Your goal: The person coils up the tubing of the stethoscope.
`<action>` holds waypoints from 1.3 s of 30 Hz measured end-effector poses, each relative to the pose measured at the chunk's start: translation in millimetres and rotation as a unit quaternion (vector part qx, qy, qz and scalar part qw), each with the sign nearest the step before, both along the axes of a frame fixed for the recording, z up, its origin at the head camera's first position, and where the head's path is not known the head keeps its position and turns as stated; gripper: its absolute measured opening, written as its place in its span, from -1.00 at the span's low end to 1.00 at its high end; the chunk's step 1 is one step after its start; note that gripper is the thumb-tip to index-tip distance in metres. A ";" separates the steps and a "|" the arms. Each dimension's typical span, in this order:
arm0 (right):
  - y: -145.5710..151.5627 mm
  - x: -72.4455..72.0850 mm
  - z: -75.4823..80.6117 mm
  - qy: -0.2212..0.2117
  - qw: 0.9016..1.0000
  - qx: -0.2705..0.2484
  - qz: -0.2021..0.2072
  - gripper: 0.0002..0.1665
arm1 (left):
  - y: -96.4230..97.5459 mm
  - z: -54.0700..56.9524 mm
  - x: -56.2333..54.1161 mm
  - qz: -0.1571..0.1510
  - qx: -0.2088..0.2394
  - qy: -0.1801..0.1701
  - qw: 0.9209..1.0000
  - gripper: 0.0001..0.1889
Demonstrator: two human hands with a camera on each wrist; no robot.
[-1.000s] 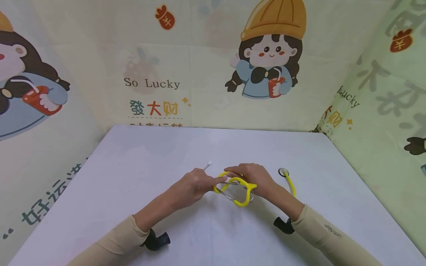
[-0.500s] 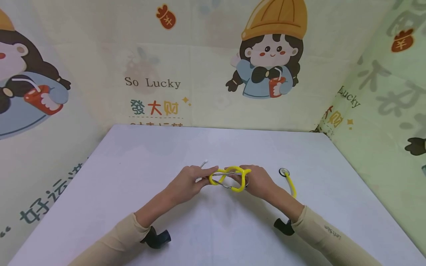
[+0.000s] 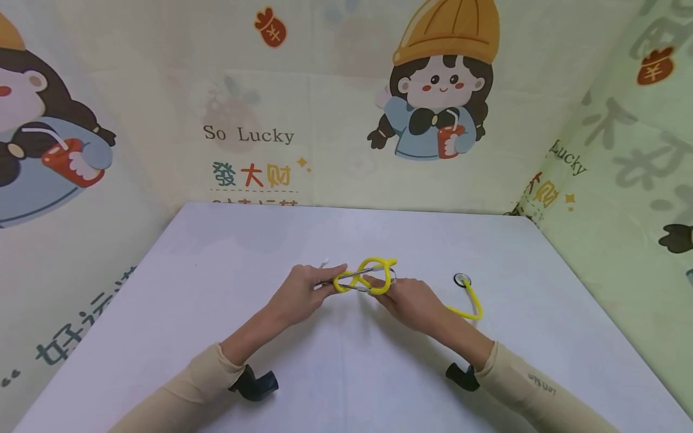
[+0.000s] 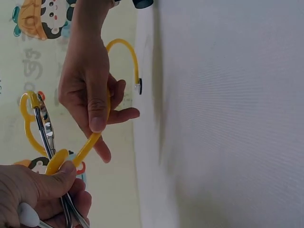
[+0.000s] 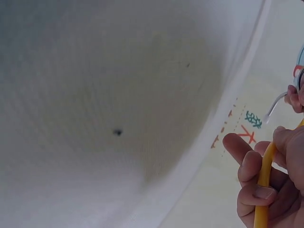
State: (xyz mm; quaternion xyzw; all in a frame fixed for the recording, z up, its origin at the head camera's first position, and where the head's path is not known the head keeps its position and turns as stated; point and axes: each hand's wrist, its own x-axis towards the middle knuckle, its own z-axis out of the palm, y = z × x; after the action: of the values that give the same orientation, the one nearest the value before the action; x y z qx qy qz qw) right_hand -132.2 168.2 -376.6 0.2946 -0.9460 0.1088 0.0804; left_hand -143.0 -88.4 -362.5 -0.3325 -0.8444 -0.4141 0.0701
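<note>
A stethoscope with yellow tubing [image 3: 387, 279] is held up between both hands above the table. My left hand [image 3: 295, 294] grips its metal ear tubes [image 4: 43, 133], with a loop of the yellow tube pinched under the thumb. A white eartip [image 4: 28, 214] sticks out beside that hand. My right hand [image 3: 414, 304] holds the tube farther along, the yellow length [image 5: 262, 190] running between thumb and curled fingers. Past the right wrist, the tube trails to the round chestpiece [image 3: 462, 280], which lies at the right on the table.
The white table [image 3: 243, 240] reaches back to a printed cloth backdrop [image 3: 335, 108], which also hangs at both sides. Black wrist-worn pieces [image 3: 254, 386] show beneath the sleeves.
The looped part of the stethoscope has moved away from me and slightly left with the left hand. The right hand has shifted down along the tube. The chestpiece stays in place.
</note>
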 end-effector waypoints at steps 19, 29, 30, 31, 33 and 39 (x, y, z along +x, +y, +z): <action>-5.8 21.5 2.5 0.020 0.999 0.009 0.030 -0.58 | -2.8 -1.4 -6.2 0.073 0.007 -0.107 0.992 -0.59; -6.4 36.9 9.8 0.059 0.996 -0.020 0.059 -0.65 | 0.8 1.7 -7.7 0.101 -0.020 -0.096 0.990 -0.57; -5.9 38.4 9.8 0.063 0.996 -0.023 0.061 -0.65 | 0.9 1.7 -8.0 0.105 -0.023 -0.095 0.990 -0.57; -5.4 40.1 10.0 0.065 0.996 -0.024 0.061 -0.66 | 0.9 1.7 -8.3 0.108 -0.025 -0.093 0.989 -0.57; -5.2 43.3 11.8 0.064 0.996 -0.022 0.058 -0.66 | 0.3 0.7 -9.5 0.114 -0.029 -0.090 0.989 -0.57; -7.0 55.2 18.4 0.048 0.997 0.008 0.051 -0.77 | -4.0 -4.0 -13.7 0.138 -0.047 -0.080 0.986 -0.56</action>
State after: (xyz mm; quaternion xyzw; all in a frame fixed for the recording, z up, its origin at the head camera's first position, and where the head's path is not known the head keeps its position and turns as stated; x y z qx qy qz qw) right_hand -77.1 161.2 -358.2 0.3484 -0.9255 0.0908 0.1174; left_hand -156.7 -92.4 -366.5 -0.1816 -0.9036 -0.3856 0.0426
